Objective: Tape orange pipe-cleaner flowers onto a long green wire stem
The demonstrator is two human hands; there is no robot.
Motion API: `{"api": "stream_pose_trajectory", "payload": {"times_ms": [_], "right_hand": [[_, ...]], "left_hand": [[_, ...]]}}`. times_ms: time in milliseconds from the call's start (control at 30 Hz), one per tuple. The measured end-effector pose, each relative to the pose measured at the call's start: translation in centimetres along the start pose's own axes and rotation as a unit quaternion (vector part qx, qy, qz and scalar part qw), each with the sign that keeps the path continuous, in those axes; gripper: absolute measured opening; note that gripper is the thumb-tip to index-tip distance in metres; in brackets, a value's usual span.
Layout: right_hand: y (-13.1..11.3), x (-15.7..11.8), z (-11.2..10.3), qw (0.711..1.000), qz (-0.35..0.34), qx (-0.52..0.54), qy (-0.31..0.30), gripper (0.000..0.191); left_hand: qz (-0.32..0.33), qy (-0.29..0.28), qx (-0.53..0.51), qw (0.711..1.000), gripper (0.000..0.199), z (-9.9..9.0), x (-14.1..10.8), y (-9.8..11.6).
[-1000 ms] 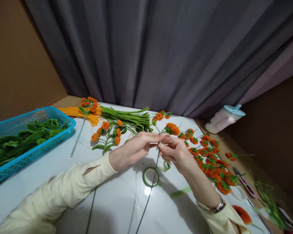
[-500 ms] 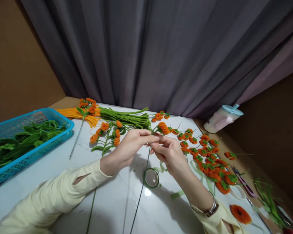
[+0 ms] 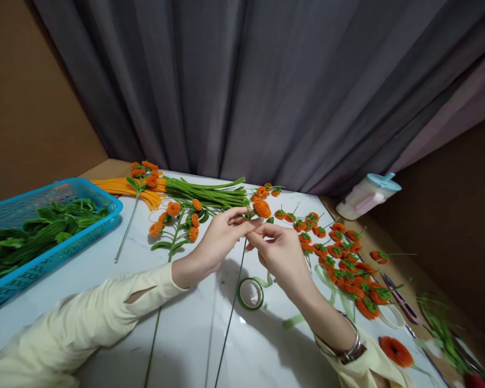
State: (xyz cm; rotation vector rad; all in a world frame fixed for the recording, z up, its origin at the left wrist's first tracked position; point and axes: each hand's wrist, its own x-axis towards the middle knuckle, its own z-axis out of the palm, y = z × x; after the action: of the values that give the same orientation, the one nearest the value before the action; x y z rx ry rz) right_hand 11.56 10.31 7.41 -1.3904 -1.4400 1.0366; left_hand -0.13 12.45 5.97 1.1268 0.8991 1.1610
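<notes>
Above the middle of the table, my left hand point(image 3: 216, 240) pinches a thin dark stem wire point(image 3: 230, 318) near its top end. An orange fuzzy pipe-cleaner flower point(image 3: 262, 208) with green at its base stands out just beyond my fingers. My right hand point(image 3: 278, 250) is closed at the same spot, thumb and fingertips pressed against the stem. Whether a strip of tape is also between those fingertips is hidden. Below the hands, a roll of green floral tape point(image 3: 250, 294) lies on the white table point(image 3: 186, 334).
Many orange flower heads point(image 3: 347, 264) spread along the right, near pink-handled pliers point(image 3: 404, 302) and a lidded cup point(image 3: 367, 195). Leaves fill a blue basket point(image 3: 76, 237) at left. Green stems point(image 3: 206, 193) and a finished-looking flower spray point(image 3: 178, 226) lie behind my left hand.
The flower at my fingertips has shifted left and slightly up, turning with the stem. My right hand's fingers have rolled and moved a little left; both hands stay at the stem's top.
</notes>
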Motion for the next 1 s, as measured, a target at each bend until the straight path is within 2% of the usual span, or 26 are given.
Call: {"api": "stream_pose_trajectory", "payload": {"times_ms": [200, 333, 567, 767, 1000], "right_hand": [[0.2, 0.1, -0.3, 0.999, 0.026, -0.022, -0.002, 0.026], [0.3, 0.3, -0.4, 0.997, 0.051, 0.034, -0.036, 0.023], [1.0, 0.7, -0.6, 0.98, 0.086, 0.138, -0.112, 0.028], [1.4, 0.5, -0.1, 0.972, 0.083, 0.203, -0.086, 0.026], [1.3, 0.3, -0.1, 0.972, 0.081, 0.212, -0.065, 0.028]], "left_hand": [[0.008, 0.008, 0.055, 0.998, 0.019, -0.6, 0.5, 0.2], [0.003, 0.002, 0.089, 0.996, 0.026, -1.0, 0.3, 0.8], [-0.003, -0.02, 0.016, 1.0, 0.02, -1.9, 0.0, 0.0], [-0.016, -0.06, -0.053, 0.997, 0.02, -1.7, -0.1, -0.5], [-0.003, -0.023, -0.018, 1.0, 0.018, -2.1, 0.4, -0.4]]}}
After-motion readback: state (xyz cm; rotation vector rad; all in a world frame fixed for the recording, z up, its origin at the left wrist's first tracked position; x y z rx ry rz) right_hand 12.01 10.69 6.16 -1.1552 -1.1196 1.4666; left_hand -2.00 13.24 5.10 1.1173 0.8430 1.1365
